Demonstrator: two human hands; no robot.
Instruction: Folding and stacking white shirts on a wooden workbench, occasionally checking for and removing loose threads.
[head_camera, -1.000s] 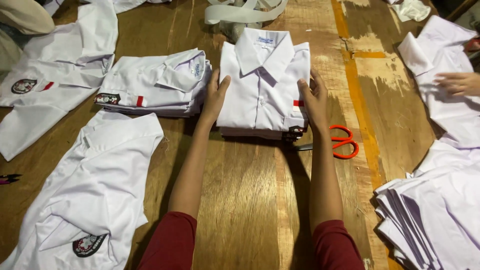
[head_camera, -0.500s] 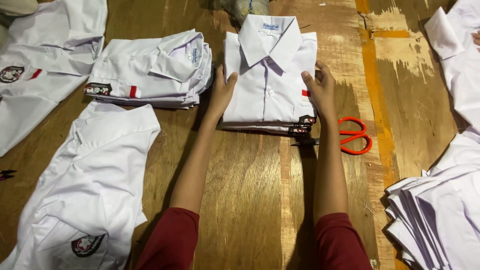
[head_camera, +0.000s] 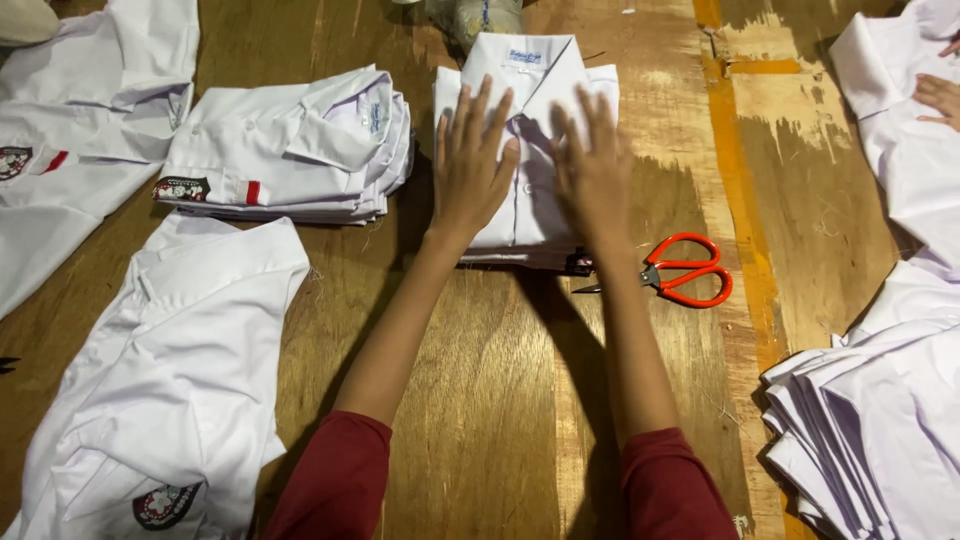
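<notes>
The folded white shirt (head_camera: 528, 100) lay at twelve o'clock on the wooden table (head_camera: 480, 400), collar away from me, long axis running twelve to six. My left hand (head_camera: 470, 170) and right hand (head_camera: 592, 170) pressed flat on it, fingers spread, gripping nothing, equally near.

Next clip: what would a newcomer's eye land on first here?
Both hands, left hand and right hand, pressed flat on a folded white shirt at top centre of the wooden table. Next, the orange-handled scissors just right of it, and the stack of folded shirts to its left.
</notes>
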